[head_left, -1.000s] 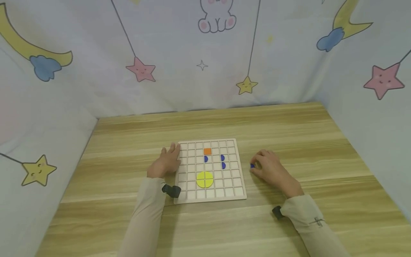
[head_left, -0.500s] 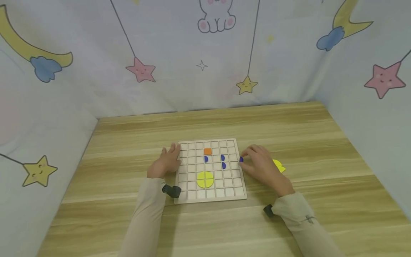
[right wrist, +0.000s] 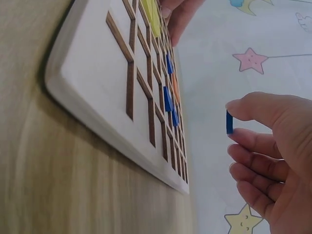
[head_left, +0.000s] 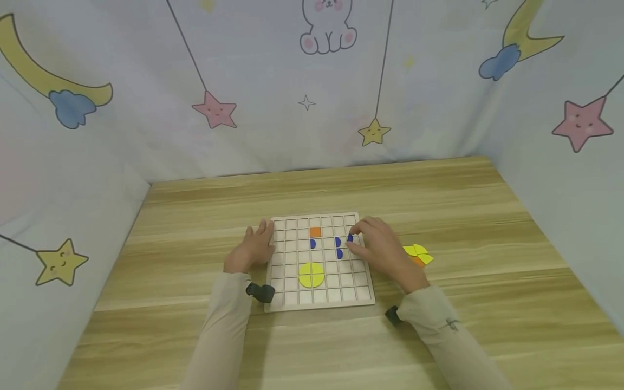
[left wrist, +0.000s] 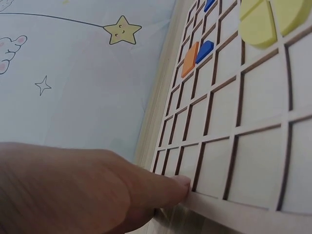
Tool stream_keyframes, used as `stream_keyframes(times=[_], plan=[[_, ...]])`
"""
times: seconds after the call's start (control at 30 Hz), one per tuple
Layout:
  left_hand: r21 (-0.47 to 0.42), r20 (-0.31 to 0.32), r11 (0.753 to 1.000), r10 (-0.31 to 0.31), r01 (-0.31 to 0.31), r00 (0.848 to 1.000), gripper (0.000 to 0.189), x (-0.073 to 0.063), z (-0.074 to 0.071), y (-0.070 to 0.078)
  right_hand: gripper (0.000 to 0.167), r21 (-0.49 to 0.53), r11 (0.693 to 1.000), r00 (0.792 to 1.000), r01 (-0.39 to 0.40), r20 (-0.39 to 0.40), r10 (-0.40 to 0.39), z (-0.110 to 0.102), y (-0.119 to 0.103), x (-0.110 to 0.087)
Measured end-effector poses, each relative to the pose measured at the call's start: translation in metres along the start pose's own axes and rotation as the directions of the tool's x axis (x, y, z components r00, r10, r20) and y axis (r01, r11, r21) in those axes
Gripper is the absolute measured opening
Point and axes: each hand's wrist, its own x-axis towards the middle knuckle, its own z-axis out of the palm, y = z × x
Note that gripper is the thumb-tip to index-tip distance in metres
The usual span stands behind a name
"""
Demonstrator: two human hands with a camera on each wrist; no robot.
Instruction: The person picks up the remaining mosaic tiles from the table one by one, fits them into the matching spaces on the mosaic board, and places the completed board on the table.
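Observation:
A wooden grid board lies on the table between my hands. My left hand rests at its left edge; in the left wrist view the thumb touches the rim. With thumb and index finger my right hand pinches a small blue half-round tile, held above the board's right side. Three blue half-round tiles sit in cells, one just below an orange square tile and two at the right, one above the other. Several yellow quarter-round tiles form a circle lower on the board.
Right of the board, beside my right forearm, lie loose yellow tiles and an orange tile, partly hidden by the hand. A printed cloth with stars and moons stands behind the wooden table and along both sides.
My right hand has moved left from the table to over the board's right side, carrying the blue tile. Loose yellow and orange tiles have come into view behind it. The left hand stays put.

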Motion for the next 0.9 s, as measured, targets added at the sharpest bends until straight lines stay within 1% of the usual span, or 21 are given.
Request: stream_keyframes(times=[0.1, 0.23, 0.33, 0.47, 0.6, 0.67, 0.9], plan=[[0.009, -0.003, 1.000, 0.006, -0.006, 1.000, 0.064, 0.000, 0.000, 0.000, 0.023, -0.006, 1.000, 1.000, 0.005, 0.008, -0.005, 0.003, -0.004, 0.003], [0.019, -0.005, 1.000, 0.013, -0.013, 1.000, 0.064, -0.001, 0.000, 0.000, 0.025, -0.011, 0.999, 0.999, 0.033, 0.024, -0.033, 0.010, -0.010, 0.007], [0.017, -0.003, 1.000, 0.012, -0.012, 1.000, 0.064, -0.001, 0.000, 0.000, 0.025, -0.027, 0.997, 0.997, 0.071, 0.044, -0.069, 0.016, -0.016, 0.011], [0.016, -0.004, 1.000, 0.010, -0.010, 1.000, 0.064, -0.002, 0.000, 0.000, 0.025, -0.072, 0.989, 0.990, 0.127, 0.064, -0.123, 0.025, -0.023, 0.015], [0.027, -0.007, 1.000, 0.015, -0.015, 1.000, 0.064, -0.002, 0.000, 0.001, 0.025, -0.098, 0.984, 0.985, 0.151, 0.102, -0.141, 0.032, -0.029, 0.018], [0.027, -0.009, 0.999, 0.019, -0.018, 1.000, 0.063, -0.003, -0.001, 0.001, 0.025, -0.102, 0.982, 0.981, 0.161, 0.123, -0.148, 0.034, -0.031, 0.020], [0.044, -0.014, 0.998, 0.035, -0.035, 0.999, 0.063, -0.003, -0.001, 0.002, 0.022, -0.067, 0.980, 0.970, 0.190, 0.170, -0.176, 0.043, -0.037, 0.023]])
